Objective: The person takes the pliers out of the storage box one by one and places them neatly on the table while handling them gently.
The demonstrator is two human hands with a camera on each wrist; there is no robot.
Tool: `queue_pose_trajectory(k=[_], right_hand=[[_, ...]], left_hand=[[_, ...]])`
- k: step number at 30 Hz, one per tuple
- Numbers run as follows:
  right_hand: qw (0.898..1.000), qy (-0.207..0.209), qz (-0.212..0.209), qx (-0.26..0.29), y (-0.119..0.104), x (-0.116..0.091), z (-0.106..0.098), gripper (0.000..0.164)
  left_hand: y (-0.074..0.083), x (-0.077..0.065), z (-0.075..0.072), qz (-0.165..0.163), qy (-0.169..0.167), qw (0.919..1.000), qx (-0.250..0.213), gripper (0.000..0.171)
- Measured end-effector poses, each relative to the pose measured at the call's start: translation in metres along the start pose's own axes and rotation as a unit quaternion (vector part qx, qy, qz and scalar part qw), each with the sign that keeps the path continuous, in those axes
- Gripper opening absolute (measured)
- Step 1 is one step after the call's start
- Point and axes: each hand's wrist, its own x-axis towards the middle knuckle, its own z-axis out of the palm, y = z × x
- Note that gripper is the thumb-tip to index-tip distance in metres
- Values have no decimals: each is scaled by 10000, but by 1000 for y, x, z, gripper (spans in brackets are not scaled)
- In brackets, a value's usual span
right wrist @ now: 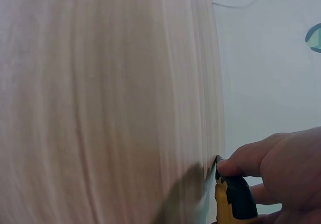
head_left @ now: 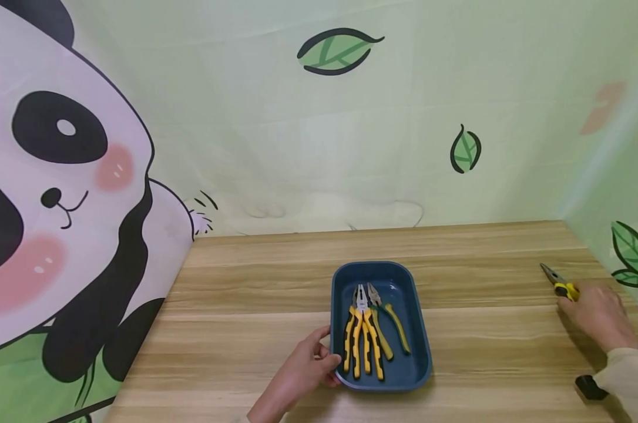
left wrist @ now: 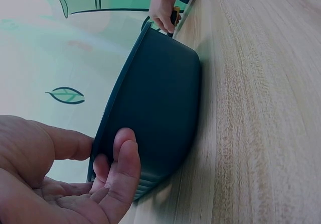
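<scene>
A dark blue rectangular tray (head_left: 411,367) stands on the wooden table. In it lie pliers with yellow-and-black handles (head_left: 362,341) beside pliers with green-and-yellow handles (head_left: 382,335), jaws toward the far end. My left hand (head_left: 308,361) holds the tray's near left rim; in the left wrist view its fingers (left wrist: 125,169) press the outer wall. Far to the right, my right hand (head_left: 601,314) grips long-nose pliers (head_left: 564,289) by their yellow-and-black handles, the tip pointing away to the left. The right wrist view shows a handle (right wrist: 234,199) under the fingers, the rest partly hidden.
The wooden table (head_left: 255,282) meets a cloth backdrop (head_left: 245,147) with a panda and leaves at its back and sides. A small black object (head_left: 591,388) shows by the right sleeve.
</scene>
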Motion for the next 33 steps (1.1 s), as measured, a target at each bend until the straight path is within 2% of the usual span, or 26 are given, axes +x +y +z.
queue_pose_trajectory(k=[11, 19, 26, 33], right_hand=[[9999, 52, -11, 141, -1, -4, 3, 40], [9995, 153, 251, 117, -3, -5, 7, 46], [9992, 352, 160, 69, -3, -6, 12, 46], [9992, 349, 207, 48, -1, -5, 14, 45]], left_hand=[[0, 0, 0, 11, 6, 10000, -12, 59], [0, 0, 0, -71, 21, 10000, 1, 58], [1, -1, 0, -101, 19, 9999, 55, 59], [2, -1, 0, 6, -4, 10000, 56, 60]])
